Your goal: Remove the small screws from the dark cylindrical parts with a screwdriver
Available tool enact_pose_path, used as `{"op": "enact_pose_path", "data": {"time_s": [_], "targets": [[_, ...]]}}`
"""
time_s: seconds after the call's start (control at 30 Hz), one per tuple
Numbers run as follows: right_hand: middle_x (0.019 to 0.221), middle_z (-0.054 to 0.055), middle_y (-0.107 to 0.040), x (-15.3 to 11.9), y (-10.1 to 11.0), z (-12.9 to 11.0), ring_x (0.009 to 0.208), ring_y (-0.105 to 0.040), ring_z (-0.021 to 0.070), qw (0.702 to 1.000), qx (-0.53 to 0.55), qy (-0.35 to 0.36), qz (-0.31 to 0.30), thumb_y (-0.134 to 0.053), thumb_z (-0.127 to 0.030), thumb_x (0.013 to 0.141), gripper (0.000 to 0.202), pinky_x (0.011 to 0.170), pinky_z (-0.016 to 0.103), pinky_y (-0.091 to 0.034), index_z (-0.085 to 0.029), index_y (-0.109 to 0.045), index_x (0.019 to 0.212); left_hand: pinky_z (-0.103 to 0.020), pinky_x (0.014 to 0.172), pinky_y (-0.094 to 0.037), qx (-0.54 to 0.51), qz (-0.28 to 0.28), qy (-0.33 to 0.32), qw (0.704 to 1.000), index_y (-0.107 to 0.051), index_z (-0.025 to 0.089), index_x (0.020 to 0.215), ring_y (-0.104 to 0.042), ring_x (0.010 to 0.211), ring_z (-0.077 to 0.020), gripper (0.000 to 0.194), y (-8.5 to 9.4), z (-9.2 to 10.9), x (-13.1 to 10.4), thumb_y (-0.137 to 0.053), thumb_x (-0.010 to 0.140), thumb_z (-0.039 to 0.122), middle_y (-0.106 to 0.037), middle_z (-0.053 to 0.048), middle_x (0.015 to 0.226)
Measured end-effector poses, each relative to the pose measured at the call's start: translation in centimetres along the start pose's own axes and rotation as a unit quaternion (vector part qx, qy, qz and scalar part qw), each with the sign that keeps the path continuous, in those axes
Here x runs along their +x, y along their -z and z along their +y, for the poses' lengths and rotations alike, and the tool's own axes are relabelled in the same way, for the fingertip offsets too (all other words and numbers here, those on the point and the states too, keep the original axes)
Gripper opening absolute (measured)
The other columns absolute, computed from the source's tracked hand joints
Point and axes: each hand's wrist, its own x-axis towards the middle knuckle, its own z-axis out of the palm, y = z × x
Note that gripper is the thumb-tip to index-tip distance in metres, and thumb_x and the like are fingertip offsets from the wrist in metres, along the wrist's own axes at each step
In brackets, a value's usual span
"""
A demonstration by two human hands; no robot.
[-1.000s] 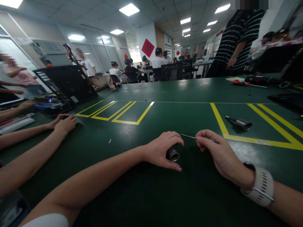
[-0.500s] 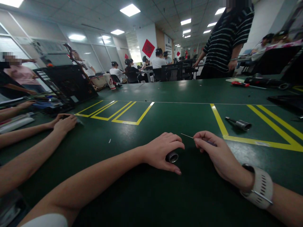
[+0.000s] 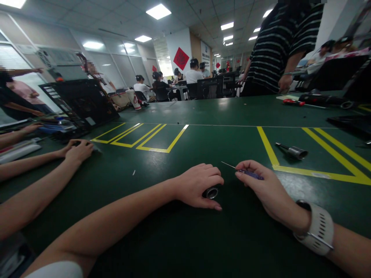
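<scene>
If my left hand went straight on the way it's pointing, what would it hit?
Probably your right hand or the thin-shafted tool in its fingers, just across a gap; I can't tell which comes first or whether they're level.

Beyond my green bench point(image 3: 162, 112), lit ceiling panels point(image 3: 158, 12), glazed partitions point(image 3: 100, 58), a pale column point(image 3: 172, 40) bearing a red diamond point(image 3: 181, 58), and dark chairs point(image 3: 207, 88) furnish the room.

Both arms reach in over the bench point(image 3: 174, 239). The left hand point(image 3: 199, 185) arches palm-down, fingers curled forward, thumb stretched nearer. To its right, the right hand point(image 3: 255, 175) pinches thumb against index finger, its wrist angled inward to the left.
</scene>
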Motion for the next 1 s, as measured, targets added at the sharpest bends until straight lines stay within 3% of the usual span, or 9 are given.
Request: {"op": "enact_pose_path", "data": {"time_s": [0.37, 0.5, 0.6, 0.77, 1.0], "targets": [[0.085, 0.002, -0.060, 0.1, -0.1, 0.0, 0.075, -0.053, 0.0178, 1.000, 0.018, 0.012, 0.003, -0.061, -0.040, 0.077, 0.023, 0.064, 0.032, -0.042, -0.021, -0.061, 0.091, -0.028, 0.062, -0.039, 0.059, 0.024, -0.027, 0.998, -0.055, 0.015, 0.088, -0.049, 0.077, -0.0169, 0.048, -0.8, -0.8, -0.2, -0.056, 0.074, 0.061, -0.055, -0.008, 0.095], [0.069, -0.001, -0.054, -0.1, -0.1, 0.1, 0.063, -0.049, 0.0143, 0.998, 0.056, 0.019, -0.007, -0.056, -0.045, 0.081, 0.025, 0.057, 0.029, -0.040, -0.020, -0.059, 0.078, -0.026, 0.060, -0.039, 0.068, 0.079, -0.001, 0.995, -0.054, 0.014, 0.085, -0.051, 0.075, -0.0160, 0.051, -1.1, -1.0, -0.3, -0.050, 0.077, 0.064, -0.056, -0.007, 0.091], [0.068, -0.002, -0.054, -0.4, 0.0, -0.2, 0.063, -0.050, 0.0142, 0.999, 0.029, 0.044, -0.013, -0.054, -0.045, 0.083, 0.026, 0.057, 0.028, -0.040, -0.021, -0.058, 0.077, -0.024, 0.059, -0.040, 0.053, 0.117, 0.040, 0.991, -0.054, 0.013, 0.086, -0.052, 0.075, -0.0150, 0.052, -1.3, -1.3, -0.5, -0.048, 0.078, 0.064, -0.055, -0.007, 0.092], [0.080, 0.002, -0.062, -0.8, -0.2, -1.2, 0.071, -0.056, 0.0173, 0.994, -0.065, 0.092, -0.007, -0.053, -0.040, 0.083, 0.021, 0.061, 0.031, -0.044, -0.022, -0.062, 0.087, -0.023, 0.053, -0.036, 0.071, 0.088, 0.011, 0.994, -0.055, 0.015, 0.089, -0.051, 0.072, -0.0139, 0.054, -1.4, -1.5, -0.6, -0.054, 0.072, 0.066, -0.055, -0.006, 0.093], [0.086, 0.004, -0.066, -0.9, -0.6, -1.8, 0.078, -0.061, 0.0194, 0.986, -0.103, 0.126, -0.033, -0.052, -0.033, 0.080, 0.018, 0.066, 0.033, -0.048, -0.022, -0.063, 0.087, -0.024, 0.053, -0.034, 0.087, 0.059, -0.026, 0.994, -0.055, 0.015, 0.089, -0.051, 0.074, -0.0146, 0.051, -1.5, -1.2, -0.2, -0.059, 0.071, 0.063, -0.056, -0.006, 0.094]]}}
